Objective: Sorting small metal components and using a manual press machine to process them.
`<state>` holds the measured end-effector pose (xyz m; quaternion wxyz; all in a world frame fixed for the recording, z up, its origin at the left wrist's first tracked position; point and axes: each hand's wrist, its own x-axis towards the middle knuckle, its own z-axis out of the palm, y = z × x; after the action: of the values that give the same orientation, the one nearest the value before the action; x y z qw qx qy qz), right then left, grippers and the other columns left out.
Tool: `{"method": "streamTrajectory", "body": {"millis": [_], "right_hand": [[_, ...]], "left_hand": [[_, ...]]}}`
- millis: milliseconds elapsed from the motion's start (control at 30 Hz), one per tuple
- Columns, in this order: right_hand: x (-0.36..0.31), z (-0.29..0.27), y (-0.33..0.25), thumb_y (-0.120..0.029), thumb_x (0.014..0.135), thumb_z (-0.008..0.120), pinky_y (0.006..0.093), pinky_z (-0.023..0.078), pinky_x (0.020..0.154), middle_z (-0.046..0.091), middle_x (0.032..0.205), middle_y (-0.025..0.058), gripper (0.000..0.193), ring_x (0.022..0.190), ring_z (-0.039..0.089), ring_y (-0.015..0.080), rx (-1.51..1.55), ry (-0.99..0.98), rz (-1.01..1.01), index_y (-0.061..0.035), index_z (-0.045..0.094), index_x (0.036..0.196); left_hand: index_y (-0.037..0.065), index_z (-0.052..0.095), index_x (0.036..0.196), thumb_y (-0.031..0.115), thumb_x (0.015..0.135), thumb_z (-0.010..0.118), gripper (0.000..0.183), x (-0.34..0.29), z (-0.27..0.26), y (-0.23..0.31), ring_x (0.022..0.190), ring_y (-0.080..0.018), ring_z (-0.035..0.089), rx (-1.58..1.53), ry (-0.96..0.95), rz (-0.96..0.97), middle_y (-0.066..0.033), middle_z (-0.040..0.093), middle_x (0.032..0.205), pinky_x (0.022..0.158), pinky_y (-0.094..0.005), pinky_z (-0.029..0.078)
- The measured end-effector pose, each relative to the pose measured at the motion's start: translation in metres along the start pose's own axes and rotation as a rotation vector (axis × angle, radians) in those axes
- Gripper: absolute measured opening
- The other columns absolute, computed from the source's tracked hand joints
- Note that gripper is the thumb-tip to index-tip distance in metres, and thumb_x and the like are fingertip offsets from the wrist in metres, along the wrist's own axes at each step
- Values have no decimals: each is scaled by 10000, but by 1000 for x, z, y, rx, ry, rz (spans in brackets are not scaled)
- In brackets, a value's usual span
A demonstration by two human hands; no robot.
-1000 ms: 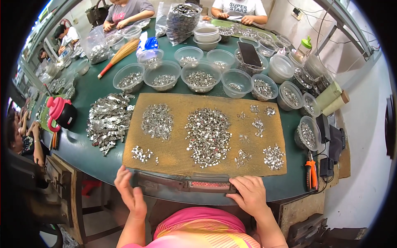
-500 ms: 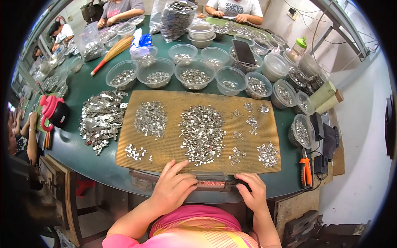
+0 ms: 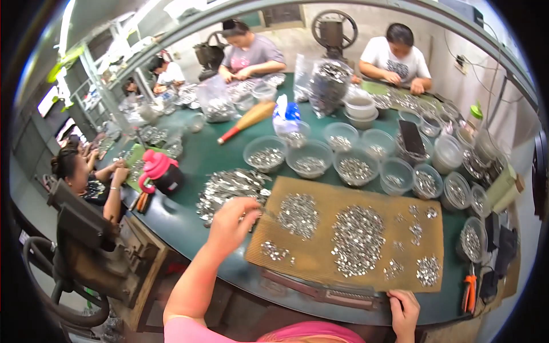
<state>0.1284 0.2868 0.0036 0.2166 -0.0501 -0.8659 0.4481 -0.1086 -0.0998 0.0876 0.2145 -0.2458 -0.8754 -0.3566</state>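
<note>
My left hand [image 3: 231, 226] is raised at the left edge of the brown ribbed mat [image 3: 326, 257], beside a heap of flat silvery metal strips [image 3: 229, 191]. Its fingers are drawn together; motion blur hides what is between them. Down at the table's front edge, my right hand [image 3: 405, 311] has its fingers curled by the right end of a long narrow metal jig [image 3: 349, 296]. Whatever those fingers grip is too small to make out. Small shiny metal pieces lie on the mat, with a large pile [image 3: 359, 240] in the middle and a rounder pile [image 3: 298, 215] to its left.
Clear plastic bowls [image 3: 355, 168] of metal pieces line the mat's far side, with a phone [image 3: 412, 137] on one. A pink-lidded jug [image 3: 160, 171] stands left; orange-handled pliers [image 3: 470, 292] lie right. Several people work around the table; one [image 3: 251, 54] sits across it.
My left hand has left the jig and moved up and left to the strip heap. My right hand stays by the jig's right end. The view has swung left and up.
</note>
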Motion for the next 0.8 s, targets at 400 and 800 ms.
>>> {"method": "streamTrajectory", "body": {"millis": [400, 800], "right_hand": [[5, 1, -4, -19, 852, 731, 393, 555, 790, 761, 960, 140, 150, 874, 720, 307, -92, 18, -60, -29, 761, 998], [34, -27, -1, -22, 855, 747, 388, 572, 754, 746, 955, 118, 163, 861, 720, 292, -364, 83, -284, -36, 746, 1017]], "left_hand": [[30, 693, 1201, 14, 907, 680, 295, -15, 17, -37, 1365, -344, 537, 67, 107, -70, -131, 663, 1330, 1145, -450, 404], [-5, 616, 1238, -72, 950, 478, 327, 0, 76, 73, 1352, -373, 527, -770, 301, 68, -186, 638, 1276, 1134, -482, 418]]}}
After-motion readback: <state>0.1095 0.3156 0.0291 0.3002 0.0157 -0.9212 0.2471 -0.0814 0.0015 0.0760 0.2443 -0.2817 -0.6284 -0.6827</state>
